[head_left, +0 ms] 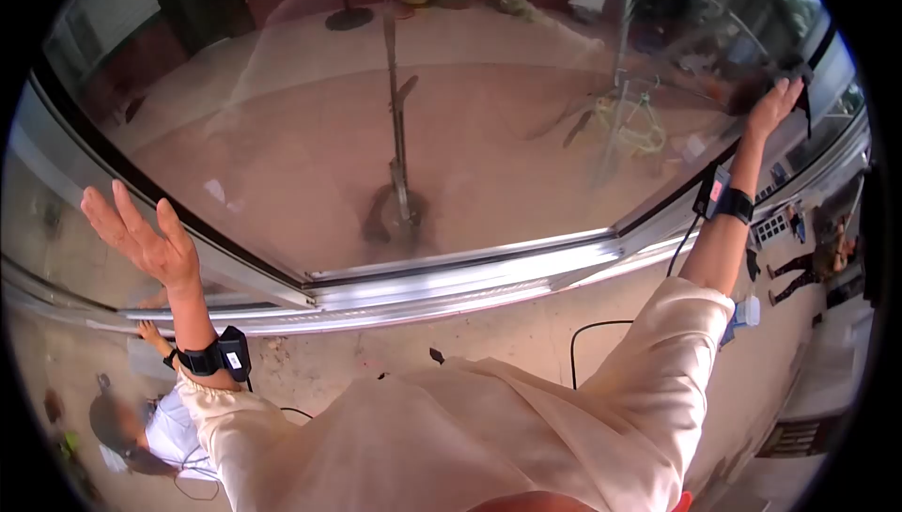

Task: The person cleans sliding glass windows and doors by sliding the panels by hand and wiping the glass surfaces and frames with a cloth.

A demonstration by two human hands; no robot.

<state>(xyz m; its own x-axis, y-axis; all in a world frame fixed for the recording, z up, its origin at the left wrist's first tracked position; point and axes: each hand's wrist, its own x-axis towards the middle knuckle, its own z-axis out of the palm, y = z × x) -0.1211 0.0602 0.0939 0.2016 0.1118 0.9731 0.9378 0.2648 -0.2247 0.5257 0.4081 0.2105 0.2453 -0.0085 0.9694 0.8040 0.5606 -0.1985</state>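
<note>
A large glass pane (489, 164) in an aluminium frame (470, 277) fills the view in front of me. On the left, my left hand (146, 244) is raised with its fingers spread, close to the frame's left upright; nothing is in it. Whether it touches the glass or frame I cannot tell. My right hand (776, 108) reaches far out to the frame's right upright, fingers stretched out. A dark shape lies right behind its fingertips, too unclear to name. Each forearm wears a black strapped box, the left box (234, 352) and the right box (714, 193), with cables.
At lower left a person in a dark cap (117, 423) has a hand (148, 331) at the lower rail. Another person (816, 263) stands at far right. A bluish-white container (745, 313) is near my right elbow. Behind the glass stand a pole on a round base (402, 207) and metal bars.
</note>
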